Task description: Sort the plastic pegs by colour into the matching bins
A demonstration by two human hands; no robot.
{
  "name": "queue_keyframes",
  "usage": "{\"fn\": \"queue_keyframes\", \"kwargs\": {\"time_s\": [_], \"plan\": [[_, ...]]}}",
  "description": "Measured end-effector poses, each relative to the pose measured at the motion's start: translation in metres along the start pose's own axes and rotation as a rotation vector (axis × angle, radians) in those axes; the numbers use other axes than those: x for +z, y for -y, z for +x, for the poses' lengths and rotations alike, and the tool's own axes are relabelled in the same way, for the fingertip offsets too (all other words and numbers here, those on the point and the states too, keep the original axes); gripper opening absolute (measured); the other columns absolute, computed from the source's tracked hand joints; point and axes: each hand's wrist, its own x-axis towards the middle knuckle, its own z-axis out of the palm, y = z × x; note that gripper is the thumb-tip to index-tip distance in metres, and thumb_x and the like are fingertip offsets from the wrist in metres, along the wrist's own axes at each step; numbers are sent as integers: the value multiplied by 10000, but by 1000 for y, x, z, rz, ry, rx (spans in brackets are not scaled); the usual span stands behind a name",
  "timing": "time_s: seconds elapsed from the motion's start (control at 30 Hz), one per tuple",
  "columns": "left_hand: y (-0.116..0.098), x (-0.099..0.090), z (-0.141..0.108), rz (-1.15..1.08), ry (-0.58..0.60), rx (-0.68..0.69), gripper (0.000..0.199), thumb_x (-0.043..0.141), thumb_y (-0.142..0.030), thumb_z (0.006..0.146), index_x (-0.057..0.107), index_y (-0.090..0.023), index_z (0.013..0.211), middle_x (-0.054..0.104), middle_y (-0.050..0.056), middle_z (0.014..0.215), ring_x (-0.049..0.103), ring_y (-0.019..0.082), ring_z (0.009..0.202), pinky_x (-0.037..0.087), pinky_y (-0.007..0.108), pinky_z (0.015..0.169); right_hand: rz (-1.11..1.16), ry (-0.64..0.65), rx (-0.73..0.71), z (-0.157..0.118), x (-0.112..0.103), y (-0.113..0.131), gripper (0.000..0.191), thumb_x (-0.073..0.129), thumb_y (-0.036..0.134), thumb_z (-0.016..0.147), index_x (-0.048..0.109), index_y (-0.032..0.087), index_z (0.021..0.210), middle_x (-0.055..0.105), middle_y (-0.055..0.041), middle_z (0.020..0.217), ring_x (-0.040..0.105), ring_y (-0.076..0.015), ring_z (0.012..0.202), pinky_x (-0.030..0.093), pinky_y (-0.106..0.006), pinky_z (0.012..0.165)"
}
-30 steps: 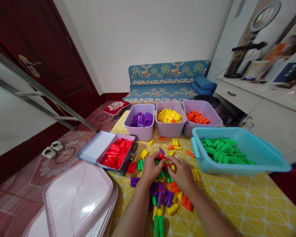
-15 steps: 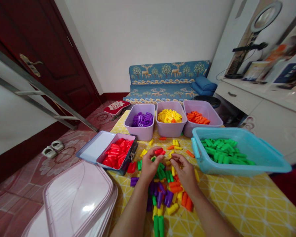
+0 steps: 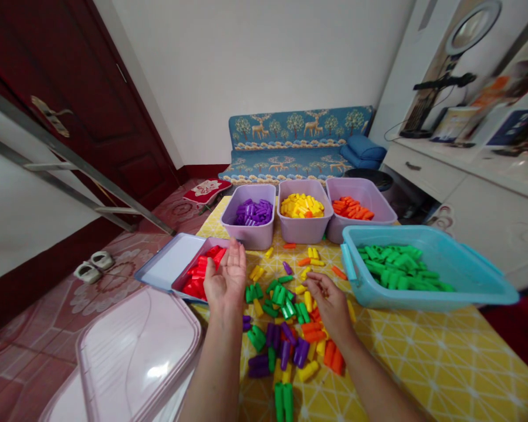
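My left hand (image 3: 227,276) is palm up with fingers stretched, beside and partly over the box of red pieces (image 3: 198,280); nothing lies in it. My right hand (image 3: 328,296) hovers at the right of the loose pile, thumb and fingertips brought together; whatever is between them is too small to make out. Green pieces (image 3: 284,299), purple pieces (image 3: 301,353), orange pieces (image 3: 313,332) and yellow pieces (image 3: 308,371) lie mixed between my arms on the yellow cloth (image 3: 405,363).
Behind the pile stand a bin of purple pieces (image 3: 247,236), one of yellow (image 3: 305,230) and one of orange (image 3: 378,218). A blue tub (image 3: 426,300) with green pieces is at right. Pale lids (image 3: 136,346) lie at left.
My left hand has moved left from the pile to the red box and opened; the red pieces it held are gone from it. My right hand has hardly moved.
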Motion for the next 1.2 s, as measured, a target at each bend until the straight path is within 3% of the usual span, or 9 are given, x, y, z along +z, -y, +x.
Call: {"fn": "queue_keyframes", "kwargs": {"time_s": [0.13,0.27,0.33,0.4,0.53,0.67,0.83,0.93,1.2], "plan": [[13,-4,-6,704,183,-53,416,475,-440,874,580,-168,1170,637,130,1179,615,214,1067,488,397,928,-1,9,-4,1,0,2,362,543,478,844,624,168,1014,711,-97,923,664,-233,860,510,-353,775],[16,-15,-12,1633,599,-1,614,778,-366,606,628,-214,1182,633,106,1176,582,275,1080,429,418,978,-36,30,-43,2,1,3,321,552,448,841,655,167,958,713,-84,912,657,-219,844,502,-326,754],[18,-22,-15,1883,814,-19,721,832,-320,502,631,-253,1191,612,85,1199,570,290,1089,429,404,976,-70,54,-62,2,2,2,313,555,436,842,663,171,968,712,-75,914,651,-210,836,499,-318,751],[25,-27,-15,1982,912,-5,727,836,-295,481,637,-279,1180,599,66,1203,571,287,1084,437,383,960,-101,104,-72,2,3,1,318,557,430,845,661,180,1013,710,-71,947,651,-207,846,501,-320,761],[47,-33,-13,1876,805,99,506,707,-201,644,636,-233,1144,655,41,1076,608,228,980,465,342,894,-184,190,-105,1,2,3,395,591,421,828,617,211,1161,686,-70,1098,635,-228,990,489,-358,871],[62,-38,-9,1578,729,56,484,664,-137,670,607,-185,1148,667,39,1079,612,200,974,469,318,902,-204,213,-129,0,2,5,476,619,403,808,569,226,1246,661,-71,1173,613,-241,1061,467,-392,939],[65,-45,-8,1285,813,-71,610,710,-174,668,547,-200,1255,605,68,1247,563,233,1136,429,349,1000,-132,189,-164,0,3,3,400,612,393,814,611,215,1172,662,-72,1158,609,-239,1063,467,-380,940],[65,-46,-10,1154,777,-135,602,678,-190,712,507,-195,1290,594,92,1263,555,235,1160,436,357,991,-107,144,-150,1,2,3,301,557,392,851,648,188,1052,689,-64,1004,635,-219,929,500,-340,835],[70,-42,-15,1207,585,-66,308,689,-256,720,648,-162,1011,671,67,1034,621,202,932,485,302,833,-128,49,-255,0,1,10,213,567,350,843,666,187,938,638,-73,1022,580,-225,1005,443,-336,902]]}}
